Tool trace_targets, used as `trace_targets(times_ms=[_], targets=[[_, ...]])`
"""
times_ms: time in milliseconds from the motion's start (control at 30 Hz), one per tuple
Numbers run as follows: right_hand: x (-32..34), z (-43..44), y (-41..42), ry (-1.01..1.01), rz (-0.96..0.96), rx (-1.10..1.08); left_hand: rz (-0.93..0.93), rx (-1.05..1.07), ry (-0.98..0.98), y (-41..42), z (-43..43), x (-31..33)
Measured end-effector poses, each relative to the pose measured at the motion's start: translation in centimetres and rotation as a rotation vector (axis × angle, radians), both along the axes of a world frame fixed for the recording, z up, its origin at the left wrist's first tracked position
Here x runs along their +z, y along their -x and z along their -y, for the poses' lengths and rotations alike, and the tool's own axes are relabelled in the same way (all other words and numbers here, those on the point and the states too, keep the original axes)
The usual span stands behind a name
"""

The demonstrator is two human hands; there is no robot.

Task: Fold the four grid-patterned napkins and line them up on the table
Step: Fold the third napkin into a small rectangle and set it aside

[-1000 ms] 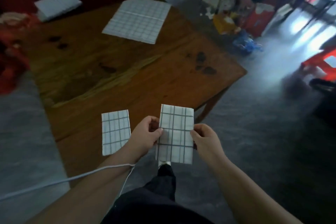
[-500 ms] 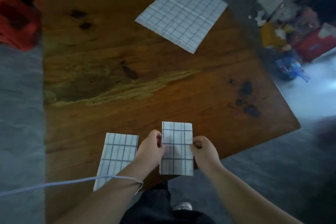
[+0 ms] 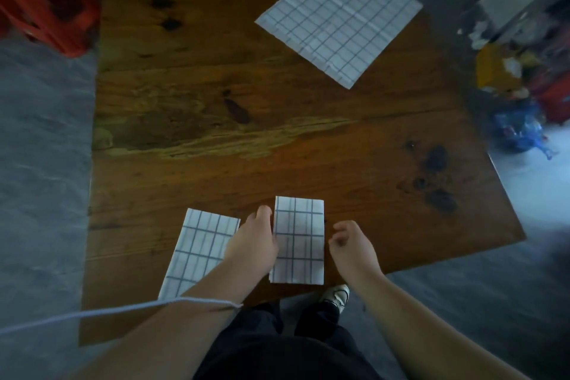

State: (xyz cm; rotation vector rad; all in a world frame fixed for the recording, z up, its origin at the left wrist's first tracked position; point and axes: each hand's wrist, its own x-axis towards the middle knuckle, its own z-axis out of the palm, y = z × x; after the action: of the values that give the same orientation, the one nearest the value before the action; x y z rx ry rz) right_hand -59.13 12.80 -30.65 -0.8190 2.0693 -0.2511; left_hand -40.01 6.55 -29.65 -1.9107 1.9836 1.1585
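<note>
Head view: two of the four look done. One folded napkin (image 3: 200, 244) lies at the near edge of the surface (image 3: 277, 148), partly under the left forearm. A second napkin (image 3: 299, 241), folded to a narrow rectangle, lies just to its right, roughly parallel.

The left hand (image 3: 253, 244) touches the second napkin's left edge; I cannot tell whether it pinches. The right hand (image 3: 354, 247) hovers just right of it, fingers loosely curled, holding nothing.

An open napkin (image 3: 339, 18) lies flat at the far right corner, not yet folded. The fourth is out of sight.

The napkins are thin and white with dark grid lines; the open one shows creases. The surface is worn, stained brown wood with dark knots.
</note>
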Motion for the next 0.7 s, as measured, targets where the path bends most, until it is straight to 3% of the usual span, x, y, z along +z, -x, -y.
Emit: trace_targets(times_ms=[133,433,700], targets=[[1.8,-1.8,2.4,0.006,-0.056,0.095,0.129,-0.218,0.076,0.9,-0.1,1.9],[8.8,-7.4,15.0,0.081,-0.4,0.172,0.046,-0.62,0.204,13.6,0.0,8.3],[13.3,-17.4,29.1,0.197,-0.587,-0.096,0.013,-0.924,0.381,33.6,-5.5,12.9]])
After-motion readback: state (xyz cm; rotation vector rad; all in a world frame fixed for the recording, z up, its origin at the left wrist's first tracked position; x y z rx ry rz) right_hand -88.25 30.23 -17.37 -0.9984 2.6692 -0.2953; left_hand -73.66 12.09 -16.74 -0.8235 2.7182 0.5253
